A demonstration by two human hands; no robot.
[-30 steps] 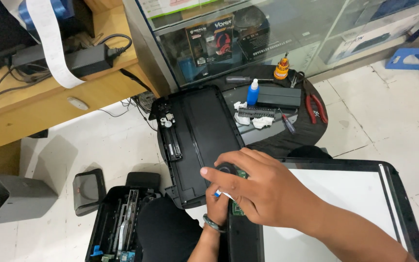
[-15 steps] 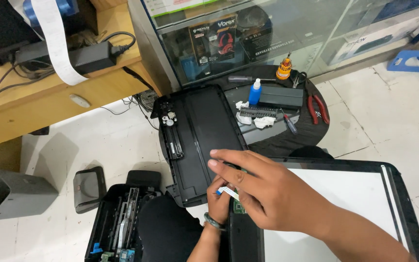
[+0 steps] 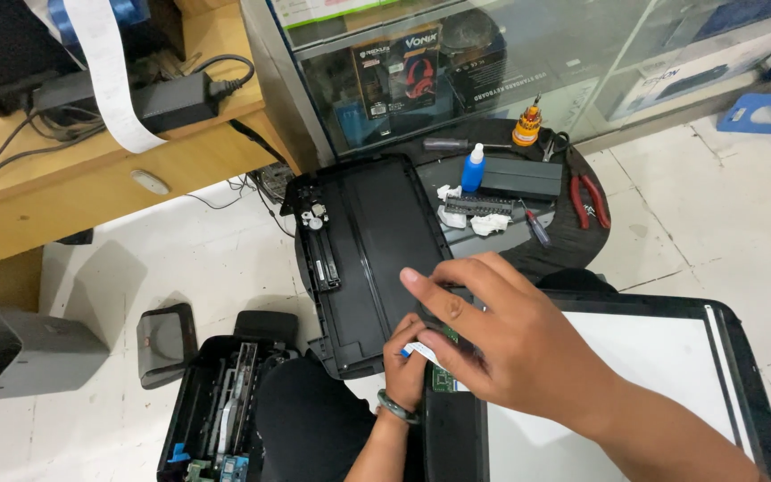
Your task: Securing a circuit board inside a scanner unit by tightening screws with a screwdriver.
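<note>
Behind glass cabinet (image 3: 537, 62), boxed headset (image 3: 417, 76)

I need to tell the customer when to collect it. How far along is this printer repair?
Done: the printer body stands opened on the floor and the black cover panel lies apart. In hand: the left hand pinches a flat ribbon cable by the scanner unit, the right hand over it. Left: reassembly; nothing is rejoined.

Matt black plastic printer cover (image 3: 377, 250), smooth white scanner pad (image 3: 662, 366), glossy floor tiles (image 3: 716, 214), wooden shelf (image 3: 91, 161).

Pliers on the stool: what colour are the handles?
Red, seen in the head view: pliers.
</note>
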